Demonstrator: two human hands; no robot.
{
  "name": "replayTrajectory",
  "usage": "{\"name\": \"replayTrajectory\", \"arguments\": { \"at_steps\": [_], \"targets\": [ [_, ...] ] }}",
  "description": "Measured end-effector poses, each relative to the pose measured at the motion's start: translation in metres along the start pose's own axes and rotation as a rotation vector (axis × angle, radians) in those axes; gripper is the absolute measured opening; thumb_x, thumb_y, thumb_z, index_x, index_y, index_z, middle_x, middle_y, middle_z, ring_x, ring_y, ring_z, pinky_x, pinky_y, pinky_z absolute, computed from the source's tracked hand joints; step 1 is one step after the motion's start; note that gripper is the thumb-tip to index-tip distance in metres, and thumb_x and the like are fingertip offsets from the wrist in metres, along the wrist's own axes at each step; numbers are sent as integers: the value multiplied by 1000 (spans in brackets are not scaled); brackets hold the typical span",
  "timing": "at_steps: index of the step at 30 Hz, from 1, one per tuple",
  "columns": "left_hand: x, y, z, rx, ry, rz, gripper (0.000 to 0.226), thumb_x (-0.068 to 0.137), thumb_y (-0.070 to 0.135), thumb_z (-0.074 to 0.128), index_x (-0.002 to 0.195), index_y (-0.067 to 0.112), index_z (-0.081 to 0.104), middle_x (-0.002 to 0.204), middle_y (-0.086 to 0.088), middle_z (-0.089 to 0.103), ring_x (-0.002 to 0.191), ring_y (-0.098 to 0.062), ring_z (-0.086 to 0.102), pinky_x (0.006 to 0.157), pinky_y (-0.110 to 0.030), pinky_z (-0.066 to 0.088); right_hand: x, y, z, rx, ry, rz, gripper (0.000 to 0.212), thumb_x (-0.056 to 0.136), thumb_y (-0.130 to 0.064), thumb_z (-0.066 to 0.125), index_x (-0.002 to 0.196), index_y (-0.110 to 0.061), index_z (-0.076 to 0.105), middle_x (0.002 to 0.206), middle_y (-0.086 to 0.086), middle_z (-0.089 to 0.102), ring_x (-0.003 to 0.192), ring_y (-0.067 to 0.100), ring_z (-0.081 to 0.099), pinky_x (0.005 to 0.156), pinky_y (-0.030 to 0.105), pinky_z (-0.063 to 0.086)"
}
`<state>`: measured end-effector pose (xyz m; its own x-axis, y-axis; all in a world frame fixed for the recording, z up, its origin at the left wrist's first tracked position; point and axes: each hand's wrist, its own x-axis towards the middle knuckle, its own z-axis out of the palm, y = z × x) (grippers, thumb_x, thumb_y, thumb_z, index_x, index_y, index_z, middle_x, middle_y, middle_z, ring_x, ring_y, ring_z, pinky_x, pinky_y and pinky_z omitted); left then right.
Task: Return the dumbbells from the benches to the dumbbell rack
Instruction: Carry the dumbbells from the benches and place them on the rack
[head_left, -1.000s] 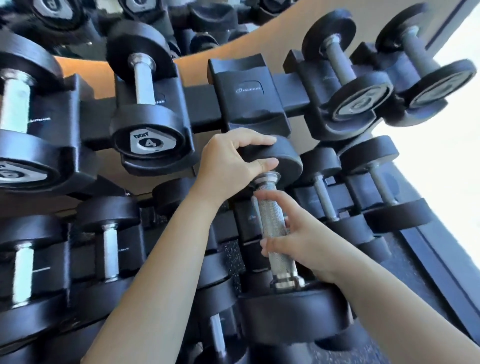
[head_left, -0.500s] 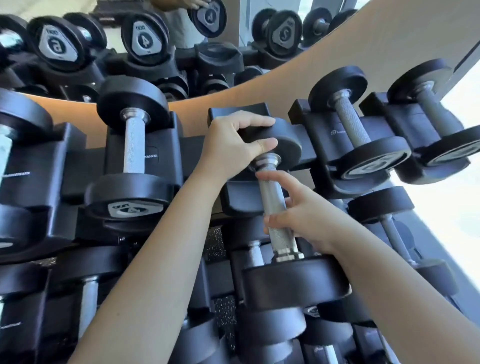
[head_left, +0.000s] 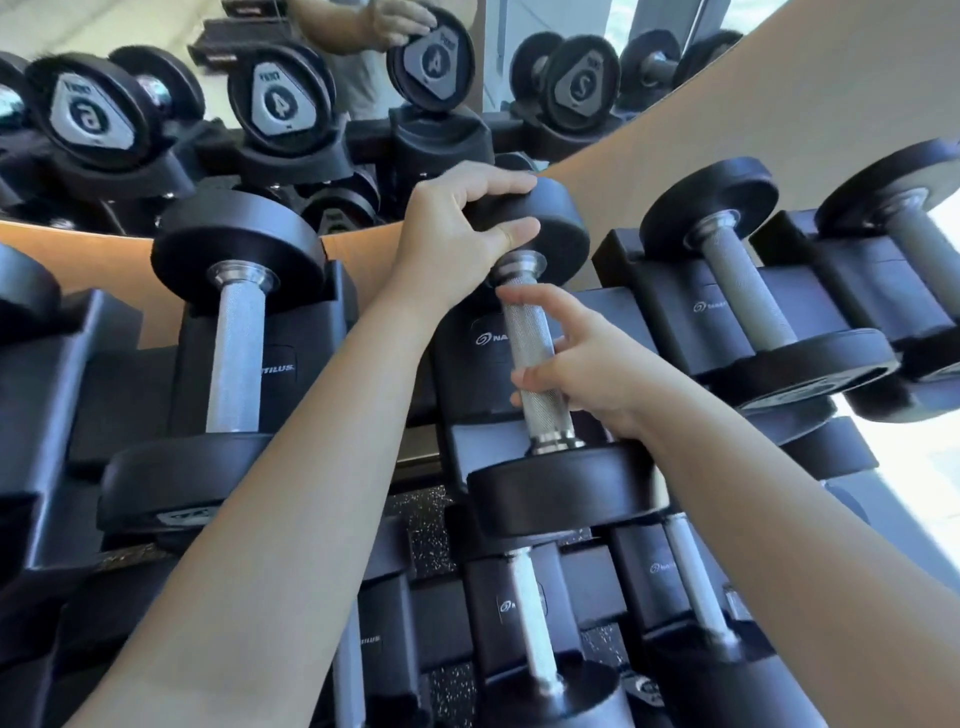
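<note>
A black dumbbell with a knurled steel handle (head_left: 535, 364) lies over a black saddle (head_left: 467, 374) on the top tier of the dumbbell rack. My left hand (head_left: 452, 234) grips its far head (head_left: 550, 218), fingers over the top and thumb on the near face. My right hand (head_left: 587, 358) curls round the handle from the right. The near head (head_left: 561, 488) hangs at the saddle's front edge. Whether the dumbbell rests fully in the saddle I cannot tell.
Other dumbbells fill the neighbouring saddles: one to the left (head_left: 234, 353) and two to the right (head_left: 748, 306). A lower tier (head_left: 535, 649) holds more. A mirror behind shows reflected dumbbells (head_left: 280, 98) and a reflected hand.
The dumbbell has gone up from the lower tier's level to the top tier's open saddle, carried by both hands with the same hold. My view has tilted upward.
</note>
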<state>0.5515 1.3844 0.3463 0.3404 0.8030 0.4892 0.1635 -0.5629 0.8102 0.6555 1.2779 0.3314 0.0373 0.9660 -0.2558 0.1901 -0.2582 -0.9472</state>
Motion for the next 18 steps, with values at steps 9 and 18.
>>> {"name": "replayTrajectory", "arguments": {
  "at_steps": [9, 18],
  "targets": [
    [20, -20, 4, 31, 32, 65, 30, 74, 9, 70, 104, 12, 67, 102, 5, 60, 95, 7, 54, 91, -14, 41, 32, 4, 2, -83, 86, -58, 67, 80, 10, 57, 124, -39, 46, 111, 6, 49, 100, 37, 60, 85, 49, 53],
    [20, -45, 7, 67, 51, -59, 35, 81, 5, 63, 115, 13, 63, 129, -3, 54, 122, -11, 45, 107, -21, 30, 57, 5, 2, -70, 115, 26, 66, 74, 11, 62, 119, -36, 53, 132, 16, 48, 104, 41, 58, 87, 56, 50]
  ]
}}
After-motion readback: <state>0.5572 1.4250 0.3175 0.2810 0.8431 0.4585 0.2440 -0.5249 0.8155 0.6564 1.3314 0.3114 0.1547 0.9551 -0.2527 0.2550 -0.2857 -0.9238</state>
